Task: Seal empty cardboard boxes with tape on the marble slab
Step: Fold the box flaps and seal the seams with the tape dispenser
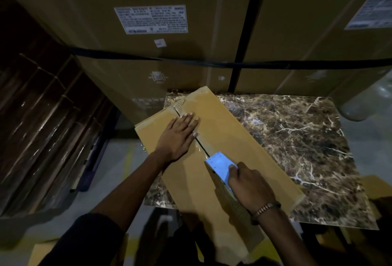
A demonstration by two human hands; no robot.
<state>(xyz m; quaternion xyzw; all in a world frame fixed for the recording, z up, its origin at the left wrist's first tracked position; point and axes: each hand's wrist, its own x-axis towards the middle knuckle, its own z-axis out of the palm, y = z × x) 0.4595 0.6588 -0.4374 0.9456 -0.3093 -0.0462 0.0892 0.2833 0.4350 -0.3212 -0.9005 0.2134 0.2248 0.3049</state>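
A long flat cardboard box [239, 145] lies diagonally across the dark veined marble slab [301, 138], its near end hanging over the slab's front edge. Its two top flaps meet at a centre seam, with clear tape shining along part of it. My left hand [178, 136] presses flat on the flaps, fingers straight, across the seam near the far end. My right hand [250, 185] grips a blue tape dispenser [220, 166] whose front sits on the seam at mid-box.
Large strapped cartons [148, 53] with white labels stand close behind the slab. Dark wooden panels [42, 128] lean at the left. Grey floor with a yellow line shows left of the slab. More cardboard pieces [373, 185] lie at the slab's right edge.
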